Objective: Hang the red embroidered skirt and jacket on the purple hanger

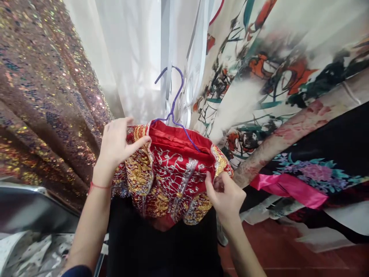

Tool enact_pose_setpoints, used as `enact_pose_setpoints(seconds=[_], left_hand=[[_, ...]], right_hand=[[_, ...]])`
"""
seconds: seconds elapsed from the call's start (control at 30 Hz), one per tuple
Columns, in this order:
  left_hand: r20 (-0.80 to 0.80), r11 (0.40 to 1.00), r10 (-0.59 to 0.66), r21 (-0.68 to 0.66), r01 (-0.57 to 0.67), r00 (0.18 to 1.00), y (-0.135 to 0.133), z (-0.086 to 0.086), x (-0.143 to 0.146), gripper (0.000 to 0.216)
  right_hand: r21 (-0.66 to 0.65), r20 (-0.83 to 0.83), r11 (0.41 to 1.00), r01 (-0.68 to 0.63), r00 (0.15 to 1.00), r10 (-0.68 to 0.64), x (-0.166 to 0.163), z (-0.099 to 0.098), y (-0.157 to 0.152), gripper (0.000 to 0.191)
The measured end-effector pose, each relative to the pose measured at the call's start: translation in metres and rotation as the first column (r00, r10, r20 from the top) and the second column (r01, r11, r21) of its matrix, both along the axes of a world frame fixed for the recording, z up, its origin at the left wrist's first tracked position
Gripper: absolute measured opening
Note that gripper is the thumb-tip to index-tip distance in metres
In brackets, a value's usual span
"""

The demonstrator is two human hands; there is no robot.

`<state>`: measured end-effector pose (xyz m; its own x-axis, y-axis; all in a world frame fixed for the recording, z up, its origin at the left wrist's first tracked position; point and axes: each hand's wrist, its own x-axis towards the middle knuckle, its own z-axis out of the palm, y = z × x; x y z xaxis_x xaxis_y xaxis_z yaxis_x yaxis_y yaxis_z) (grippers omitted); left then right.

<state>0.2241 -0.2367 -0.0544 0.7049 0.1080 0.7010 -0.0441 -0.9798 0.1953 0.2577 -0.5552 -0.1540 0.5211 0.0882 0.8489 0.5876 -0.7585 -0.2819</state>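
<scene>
A red garment top (178,169) with gold and silver embroidery hangs on a purple wire hanger (173,100) over my lap. Its open neckline shows a plain red lining. My left hand (117,142) grips the left shoulder, the thumb lying on the trim at the neck edge and the fingertips partly hidden. At the opposite shoulder, my right hand (225,192) pinches the gold-trimmed edge between thumb and curled fingers. The hanger's hook sticks up beyond the collar, in front of pale hanging ribbons; its lower right arm runs down into the neckline.
Pink-gold sequinned fabric (43,88) hangs at the left. White cloth with an orange and green print (268,73) hangs at the right, above a black floral cloth (317,169) and a pink ribbon (291,188). A dark metal-rimmed chair (37,211) stands lower left.
</scene>
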Motion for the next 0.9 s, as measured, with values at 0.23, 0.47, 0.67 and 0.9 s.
enact_pose_setpoints(seconds=[0.23,0.47,0.67,0.9], left_hand=[[-0.090,0.993,-0.119,-0.027,0.117,0.989,0.026,-0.002,0.009,0.048],[-0.242,0.995,0.100,-0.004,-0.104,0.965,0.018,-0.004,-0.002,0.055],[-0.221,0.925,0.379,0.070,-0.373,0.899,-0.007,-0.001,-0.014,0.058],[-0.230,0.857,0.513,0.077,-0.510,0.827,-0.026,0.000,-0.029,0.061]], right_hand=[[0.009,-0.044,1.000,0.013,0.999,-0.013,0.039,-0.008,0.004,0.029],[0.038,-0.183,0.997,-0.072,0.980,0.078,0.067,-0.002,0.007,0.035],[0.306,-0.242,0.942,-0.134,0.947,0.213,0.040,0.021,-0.017,0.034],[0.348,-0.150,0.937,-0.028,0.985,0.085,0.005,0.065,-0.020,0.030]])
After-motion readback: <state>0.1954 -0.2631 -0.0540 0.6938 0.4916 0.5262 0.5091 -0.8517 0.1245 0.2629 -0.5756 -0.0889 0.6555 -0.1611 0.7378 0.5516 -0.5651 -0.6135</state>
